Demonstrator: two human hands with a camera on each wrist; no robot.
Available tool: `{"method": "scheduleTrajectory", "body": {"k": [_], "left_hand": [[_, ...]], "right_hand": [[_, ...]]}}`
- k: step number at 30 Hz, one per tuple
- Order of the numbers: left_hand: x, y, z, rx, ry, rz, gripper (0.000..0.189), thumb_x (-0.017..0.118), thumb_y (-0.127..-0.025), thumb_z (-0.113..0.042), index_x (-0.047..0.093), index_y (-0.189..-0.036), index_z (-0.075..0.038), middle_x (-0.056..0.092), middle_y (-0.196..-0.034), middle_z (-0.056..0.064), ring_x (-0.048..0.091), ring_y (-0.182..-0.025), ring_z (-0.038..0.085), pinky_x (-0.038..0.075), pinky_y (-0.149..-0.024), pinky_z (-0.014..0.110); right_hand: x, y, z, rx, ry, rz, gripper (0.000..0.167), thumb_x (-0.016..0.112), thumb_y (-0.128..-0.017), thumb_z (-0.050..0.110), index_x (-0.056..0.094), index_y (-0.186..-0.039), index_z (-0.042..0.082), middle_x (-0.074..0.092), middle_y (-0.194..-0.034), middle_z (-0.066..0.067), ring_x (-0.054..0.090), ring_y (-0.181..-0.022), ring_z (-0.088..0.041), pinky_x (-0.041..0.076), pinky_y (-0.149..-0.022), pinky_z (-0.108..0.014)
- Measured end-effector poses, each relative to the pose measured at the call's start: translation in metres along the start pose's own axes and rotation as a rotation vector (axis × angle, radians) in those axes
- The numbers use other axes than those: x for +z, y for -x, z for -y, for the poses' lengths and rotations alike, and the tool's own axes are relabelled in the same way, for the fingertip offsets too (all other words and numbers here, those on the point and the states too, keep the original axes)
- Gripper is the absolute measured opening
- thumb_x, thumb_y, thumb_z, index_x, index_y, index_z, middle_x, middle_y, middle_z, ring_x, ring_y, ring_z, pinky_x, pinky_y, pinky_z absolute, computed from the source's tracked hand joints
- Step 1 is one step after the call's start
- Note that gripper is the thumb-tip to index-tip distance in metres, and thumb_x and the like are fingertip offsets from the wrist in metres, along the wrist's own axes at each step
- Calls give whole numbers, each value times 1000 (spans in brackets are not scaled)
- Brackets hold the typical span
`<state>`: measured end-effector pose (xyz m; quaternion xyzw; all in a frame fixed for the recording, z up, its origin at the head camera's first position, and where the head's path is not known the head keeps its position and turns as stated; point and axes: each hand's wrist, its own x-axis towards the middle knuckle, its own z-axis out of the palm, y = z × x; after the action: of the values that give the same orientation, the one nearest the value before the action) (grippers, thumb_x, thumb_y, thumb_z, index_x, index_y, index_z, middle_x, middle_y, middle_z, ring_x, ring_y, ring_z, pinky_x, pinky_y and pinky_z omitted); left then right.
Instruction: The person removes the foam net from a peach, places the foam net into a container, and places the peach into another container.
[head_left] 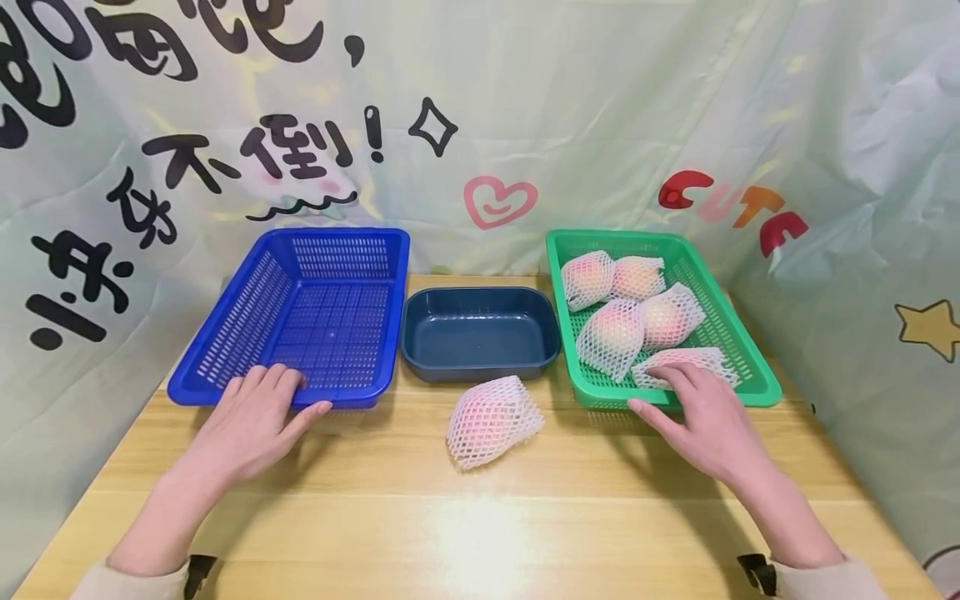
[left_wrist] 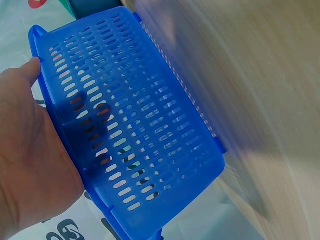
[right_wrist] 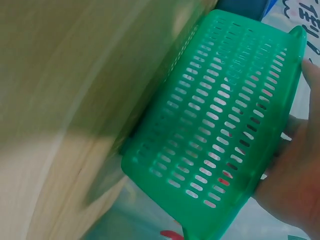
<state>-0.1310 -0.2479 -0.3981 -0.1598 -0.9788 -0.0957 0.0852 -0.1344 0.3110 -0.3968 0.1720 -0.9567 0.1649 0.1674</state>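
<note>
My left hand (head_left: 253,421) holds the front rim of a blue plastic basket (head_left: 401,292), fingers over the inside and thumb at the outer edge. Nothing lies in that basket. On the right, my right hand (head_left: 708,417) grips the front rim of a green basket (head_left: 750,358) the same way. Several pink-yellow fruits (head_left: 611,333) in white foam nets lie inside it, one net (head_left: 701,360) partly behind the right fingers. The wrist views show the slotted front walls of the blue basket (left_wrist: 130,115) and green basket (right_wrist: 215,115).
Between the baskets sits a dark blue rectangular tub (head_left: 480,367). Another netted fruit (head_left: 491,423) lies on the wooden table (head_left: 480,533) in front of it. A printed cloth (head_left: 600,108) hangs behind and along the sides.
</note>
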Motion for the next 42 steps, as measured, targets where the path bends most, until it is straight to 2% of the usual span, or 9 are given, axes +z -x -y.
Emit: {"method": "scheduleTrajectory", "body": {"k": [4, 8, 14, 19, 27, 31, 35, 42], "left_hand": [[-1, 0, 1, -4, -12, 9, 52, 54, -104, -55, 59, -111, -3, 58, -102, 9, 51, -99, 35, 38, -80, 53], [-1, 0, 0, 1, -18, -5, 50, 55, -104, -54, 60, -111, -4, 58, -102, 8, 51, -99, 34, 38, -80, 52], [1, 3, -2, 3, -19, -27, 49, 56, -104, -53, 60, -111, -5, 58, -101, 6, 51, -99, 33, 39, -82, 51], [3, 3, -3, 0, -21, -38, 48, 56, -104, -53, 60, -111, -5, 58, -102, 6, 51, -100, 32, 39, -84, 54], [4, 5, -1, 8, -10, -74, 46, 59, -103, -51, 60, -112, -7, 58, -105, 6, 51, -102, 32, 38, -87, 55], [7, 6, -1, 24, -6, -108, 45, 61, -102, -51, 60, -114, -7, 59, -110, 7, 51, -104, 32, 38, -89, 56], [11, 4, -2, 58, 22, -161, 48, 64, -101, -47, 60, -122, -4, 60, -121, 11, 51, -115, 37, 37, -95, 59], [16, -5, -11, 189, 153, -318, 60, 70, -96, -36, 52, -140, 1, 53, -142, 18, 47, -130, 40, 36, -103, 59]], "right_hand": [[0, 0, -1, 44, 54, 111, 52, 65, -100, 50, 67, -121, 2, 67, -120, -19, 57, -119, -44, 36, -99, -67], [0, 0, -2, 60, 96, 153, 55, 59, -102, 53, 67, -120, 1, 67, -119, -20, 58, -118, -45, 36, -98, -67], [1, 4, -3, 55, 134, 147, 53, 59, -102, 54, 67, -116, 3, 68, -113, -16, 60, -112, -41, 39, -91, -64], [3, 6, -4, 38, 148, 110, 47, 62, -101, 53, 66, -108, 7, 66, -104, -9, 62, -103, -37, 40, -86, -60], [4, 4, -4, 30, 151, 108, 46, 62, -101, 53, 65, -106, 7, 65, -102, -8, 61, -101, -37, 39, -84, -60], [4, 4, -4, 25, 155, 105, 44, 63, -100, 52, 65, -104, 8, 64, -99, -6, 62, -98, -36, 40, -83, -58], [4, 4, -3, 31, 153, 111, 45, 62, -101, 53, 65, -105, 8, 65, -100, -7, 61, -100, -36, 39, -84, -59], [3, 3, -3, 38, 148, 123, 47, 62, -101, 54, 65, -106, 7, 65, -102, -8, 61, -102, -37, 39, -84, -60]]}}
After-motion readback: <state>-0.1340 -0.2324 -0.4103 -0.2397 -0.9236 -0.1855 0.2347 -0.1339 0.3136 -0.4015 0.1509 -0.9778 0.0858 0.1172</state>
